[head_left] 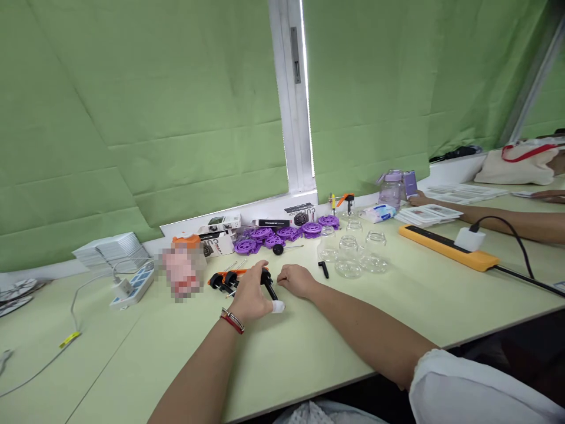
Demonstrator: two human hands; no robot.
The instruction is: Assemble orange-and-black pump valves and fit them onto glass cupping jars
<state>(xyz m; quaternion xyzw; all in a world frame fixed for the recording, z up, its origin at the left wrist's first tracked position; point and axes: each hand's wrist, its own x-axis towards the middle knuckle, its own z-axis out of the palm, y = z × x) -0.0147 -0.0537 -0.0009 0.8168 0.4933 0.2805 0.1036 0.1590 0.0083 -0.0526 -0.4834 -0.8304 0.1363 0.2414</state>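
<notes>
My left hand (pixel 251 294) has its fingers curled round a black-and-orange tool (pixel 270 288), whose black bar slants down towards the white-wrapped thumb. Close to its right, my right hand (pixel 299 281) rests on the table with the fingers bent together; whatever they may pinch is hidden. More black-and-orange tools (pixel 223 281) with round black knobs and thin metal rods lie just left of my left hand, partly covered by it. To the right of my right hand lies a small black angled piece (pixel 323 270), touched by neither hand.
Purple ring-shaped parts (pixel 265 238) and printed boxes (pixel 218 242) line the wall. Clear glass jars (pixel 348 259) stand right of centre. An orange power strip (pixel 445 246) lies farther right, a white one (pixel 132 287) at left. Another person's arm (pixel 485 221) reaches in at right.
</notes>
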